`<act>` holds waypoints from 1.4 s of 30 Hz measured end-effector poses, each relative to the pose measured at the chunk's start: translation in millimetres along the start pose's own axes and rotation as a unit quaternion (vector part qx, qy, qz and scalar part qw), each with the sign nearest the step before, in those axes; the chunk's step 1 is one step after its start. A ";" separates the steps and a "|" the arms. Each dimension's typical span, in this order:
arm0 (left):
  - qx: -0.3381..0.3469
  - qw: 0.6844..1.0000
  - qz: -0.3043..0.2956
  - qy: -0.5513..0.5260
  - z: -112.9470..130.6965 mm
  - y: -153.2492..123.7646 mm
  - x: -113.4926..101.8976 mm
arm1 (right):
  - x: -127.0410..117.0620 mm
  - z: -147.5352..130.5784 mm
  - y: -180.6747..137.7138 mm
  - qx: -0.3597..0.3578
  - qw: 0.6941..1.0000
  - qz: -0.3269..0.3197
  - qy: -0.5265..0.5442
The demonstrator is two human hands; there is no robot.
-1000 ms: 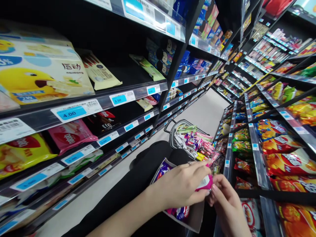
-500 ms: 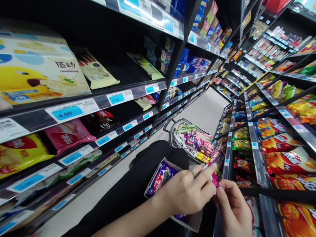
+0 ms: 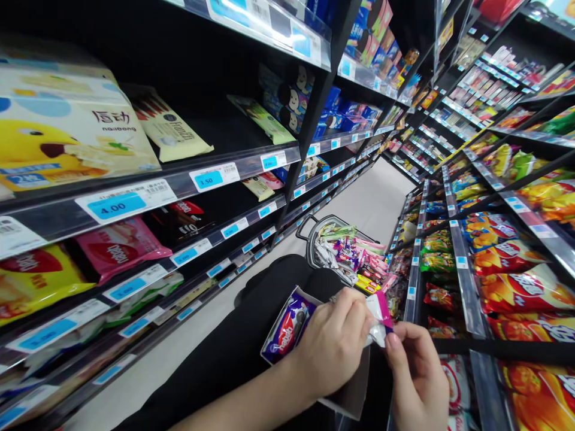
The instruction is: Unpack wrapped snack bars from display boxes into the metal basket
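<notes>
Between my hands is a small glossy wrapper [image 3: 380, 317], white-silver with a magenta strip; most of it shows to the right of my left fist. My left hand [image 3: 335, 341] is closed round its left part, a ring partly visible on one finger. Thumb and fingertips of my right hand [image 3: 415, 374] pinch its lower right end. Below my left wrist, an open cardboard box [image 3: 354, 389] rests on my lap. Inside its left end lies a purple wafer packet [image 3: 290, 329] with a red logo. My left hand and forearm hide the box's middle.
A basket [image 3: 309, 248] full of colourful packets stands on the aisle floor [image 3: 359, 191] beyond my knees. Snack shelves with price tags [image 3: 213, 178] line the left. Bagged snacks [image 3: 512, 290] fill the shelves close on the right.
My left hand has drawn back a little to the left and curled tighter. More of the white and magenta wrapper now shows between the hands. My right hand has shifted slightly left.
</notes>
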State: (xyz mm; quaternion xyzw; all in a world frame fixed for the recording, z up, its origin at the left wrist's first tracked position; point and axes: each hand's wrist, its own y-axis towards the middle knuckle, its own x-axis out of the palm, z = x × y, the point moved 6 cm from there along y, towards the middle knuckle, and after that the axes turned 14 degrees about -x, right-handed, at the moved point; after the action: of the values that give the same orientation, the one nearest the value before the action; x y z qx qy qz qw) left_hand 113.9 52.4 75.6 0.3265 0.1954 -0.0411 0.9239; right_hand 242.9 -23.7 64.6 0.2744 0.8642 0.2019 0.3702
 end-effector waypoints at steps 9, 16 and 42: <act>0.148 0.989 -0.008 -0.023 8.3 -6.3 2.4 | -9.4 -17.4 9.5 -0.144 0.979 0.010 -0.144; 0.129 0.989 -0.045 -0.054 7.8 -4.9 3.9 | -6.5 -14.5 13.4 -0.153 0.981 -0.084 -0.088; -0.009 0.917 -0.371 -0.145 -13.1 10.6 22.2 | -26.4 19.6 -3.0 0.059 0.990 0.071 0.109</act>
State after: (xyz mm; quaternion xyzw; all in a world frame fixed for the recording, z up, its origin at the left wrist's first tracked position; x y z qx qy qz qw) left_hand 132.1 70.0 63.9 0.2127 0.1668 -0.4262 0.8633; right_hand 271.8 -39.6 64.3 0.3329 0.8881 0.2054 0.2415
